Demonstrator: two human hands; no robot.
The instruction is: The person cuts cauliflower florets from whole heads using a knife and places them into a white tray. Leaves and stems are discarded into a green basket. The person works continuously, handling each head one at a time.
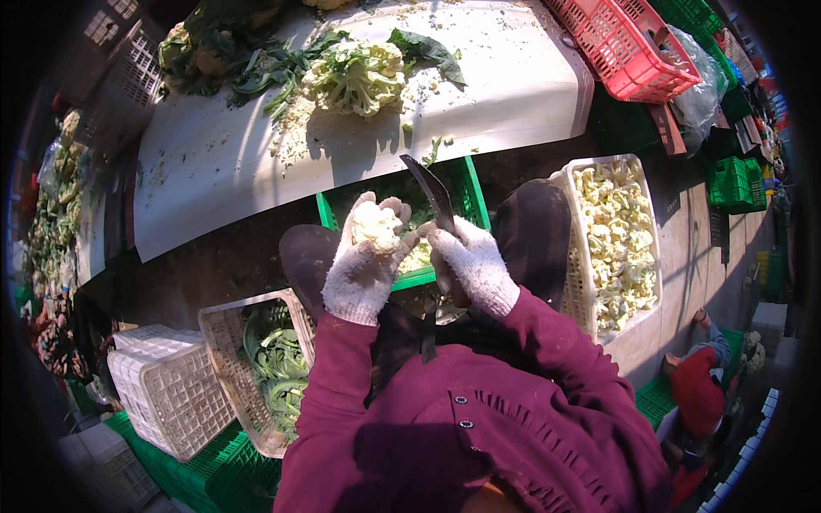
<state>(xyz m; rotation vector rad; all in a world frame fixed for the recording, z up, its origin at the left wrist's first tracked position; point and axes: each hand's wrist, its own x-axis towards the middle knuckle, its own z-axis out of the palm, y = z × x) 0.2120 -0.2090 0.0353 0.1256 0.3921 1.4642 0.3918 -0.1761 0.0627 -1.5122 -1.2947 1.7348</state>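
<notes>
My left hand (365,269), in a white knitted glove, holds a small cauliflower floret (376,227). My right hand (471,260), gloved alike, grips a knife with a dark curved blade (431,189) pointing up and away from me; its handle is mostly hidden by the fingers. Both hands are over a green plastic crate (415,280) between my knees, with pale florets and green bits inside. Beyond it, a partly cut cauliflower head (359,77) lies on the white-covered table (513,70) among crumbs and leaves.
A white crate (653,256) full of florets stands at my right. At my left, a tilted white crate (221,359) holds leaves (276,356), beside another white crate (173,397). A red crate (632,51) is at the table's right end. A person in red (696,391) sits at lower right.
</notes>
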